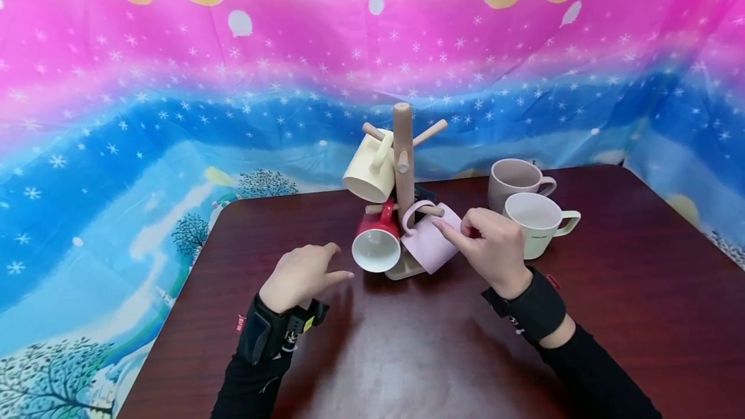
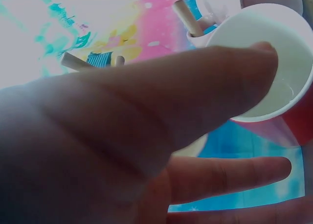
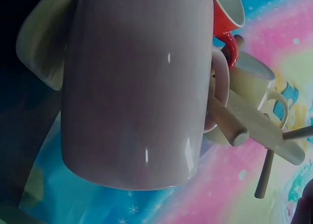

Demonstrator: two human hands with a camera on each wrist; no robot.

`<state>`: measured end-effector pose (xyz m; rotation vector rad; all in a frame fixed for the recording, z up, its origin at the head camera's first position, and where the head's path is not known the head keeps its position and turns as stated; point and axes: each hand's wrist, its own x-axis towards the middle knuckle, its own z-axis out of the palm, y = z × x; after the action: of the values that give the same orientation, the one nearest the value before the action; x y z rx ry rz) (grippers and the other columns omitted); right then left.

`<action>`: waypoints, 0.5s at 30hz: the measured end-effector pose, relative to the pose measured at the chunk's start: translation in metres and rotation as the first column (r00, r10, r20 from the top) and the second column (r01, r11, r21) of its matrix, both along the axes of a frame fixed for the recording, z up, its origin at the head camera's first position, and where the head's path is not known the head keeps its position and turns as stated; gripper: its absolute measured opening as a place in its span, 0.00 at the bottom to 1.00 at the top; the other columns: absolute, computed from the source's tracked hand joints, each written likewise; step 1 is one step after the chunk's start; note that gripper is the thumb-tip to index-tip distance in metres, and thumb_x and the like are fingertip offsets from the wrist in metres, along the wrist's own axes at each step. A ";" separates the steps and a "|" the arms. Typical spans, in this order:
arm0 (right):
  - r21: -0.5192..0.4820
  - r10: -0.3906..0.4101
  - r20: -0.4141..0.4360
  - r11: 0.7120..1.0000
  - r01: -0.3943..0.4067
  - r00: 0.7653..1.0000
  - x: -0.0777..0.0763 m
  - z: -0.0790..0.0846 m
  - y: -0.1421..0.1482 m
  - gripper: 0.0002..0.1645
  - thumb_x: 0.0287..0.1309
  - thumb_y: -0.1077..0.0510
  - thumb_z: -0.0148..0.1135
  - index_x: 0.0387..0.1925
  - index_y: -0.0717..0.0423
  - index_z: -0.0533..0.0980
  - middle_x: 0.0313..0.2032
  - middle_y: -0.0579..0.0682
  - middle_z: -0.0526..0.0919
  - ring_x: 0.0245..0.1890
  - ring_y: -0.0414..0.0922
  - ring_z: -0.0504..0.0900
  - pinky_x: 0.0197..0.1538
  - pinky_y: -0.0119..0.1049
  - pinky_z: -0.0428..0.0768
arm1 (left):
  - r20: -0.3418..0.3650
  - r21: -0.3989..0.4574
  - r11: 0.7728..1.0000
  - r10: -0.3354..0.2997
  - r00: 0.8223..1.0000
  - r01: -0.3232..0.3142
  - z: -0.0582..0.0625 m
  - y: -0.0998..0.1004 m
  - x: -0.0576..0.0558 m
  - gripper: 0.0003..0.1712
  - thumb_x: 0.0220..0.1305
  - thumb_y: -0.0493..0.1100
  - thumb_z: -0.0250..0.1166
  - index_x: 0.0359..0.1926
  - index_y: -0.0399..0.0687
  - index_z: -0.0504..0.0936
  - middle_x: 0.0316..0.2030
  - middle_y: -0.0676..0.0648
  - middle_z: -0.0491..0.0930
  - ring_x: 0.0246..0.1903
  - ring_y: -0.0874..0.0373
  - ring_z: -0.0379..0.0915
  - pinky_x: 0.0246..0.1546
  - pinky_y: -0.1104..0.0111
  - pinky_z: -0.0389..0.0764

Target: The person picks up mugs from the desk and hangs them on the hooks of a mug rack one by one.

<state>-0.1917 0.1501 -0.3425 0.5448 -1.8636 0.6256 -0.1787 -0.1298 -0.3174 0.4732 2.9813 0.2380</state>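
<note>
A wooden mug tree (image 1: 403,176) stands on the table. On its lower right peg hangs a pink mug (image 1: 432,241) by its handle, tilted; in the right wrist view this mug (image 3: 137,92) fills the middle. My right hand (image 1: 493,247) is beside it, fingers loosely bent, thumb close to its wall; whether they touch is unclear. A red mug (image 1: 376,247), white inside, hangs on the lower left, its mouth toward me. My left hand (image 1: 299,277) hovers left of it, holding nothing, fingers extended. Higher up hangs a cream mug (image 1: 371,170).
Right of the mug tree stand a grey-brown mug (image 1: 500,189) and, in front of it, a pale green mug (image 1: 535,238), both upright. The dark red-brown table (image 1: 396,354) ends at a printed cloth backdrop (image 1: 314,102). Bare pegs (image 1: 431,132) stick out near the tree's top.
</note>
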 end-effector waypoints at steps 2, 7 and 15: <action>0.011 0.005 0.014 1.000 -0.005 1.000 -0.001 0.000 0.000 0.35 0.54 0.32 0.54 0.06 0.51 0.62 0.08 0.45 0.60 0.10 0.40 0.59 0.18 0.31 0.53 | -0.001 -0.002 1.000 -0.002 1.000 0.002 0.000 0.000 0.000 0.30 0.53 0.60 0.64 0.51 0.46 0.76 0.31 0.50 0.81 0.27 0.59 0.75 0.28 0.66 0.76; 0.097 -0.007 0.055 0.995 0.002 0.998 -0.003 0.001 0.004 0.34 0.56 0.32 0.50 0.08 0.51 0.63 0.08 0.44 0.61 0.10 0.39 0.61 0.16 0.30 0.54 | -0.013 -0.004 1.000 -0.008 1.000 0.007 0.001 0.000 0.000 0.30 0.53 0.60 0.64 0.51 0.46 0.76 0.31 0.50 0.81 0.28 0.59 0.75 0.29 0.65 0.77; 0.188 0.123 0.295 0.965 -0.184 0.947 -0.009 0.011 0.035 0.16 0.39 0.56 0.72 0.13 0.47 0.70 0.14 0.39 0.69 0.17 0.33 0.64 0.23 0.26 0.61 | -0.001 -0.002 1.000 -0.019 1.000 0.019 0.000 0.001 0.001 0.29 0.54 0.59 0.64 0.51 0.45 0.76 0.31 0.49 0.81 0.27 0.59 0.75 0.28 0.66 0.76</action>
<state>-0.2009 0.1854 -0.3315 0.7820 -2.1883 0.6350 -0.1777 -0.1290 -0.3179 0.5011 2.9762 0.2328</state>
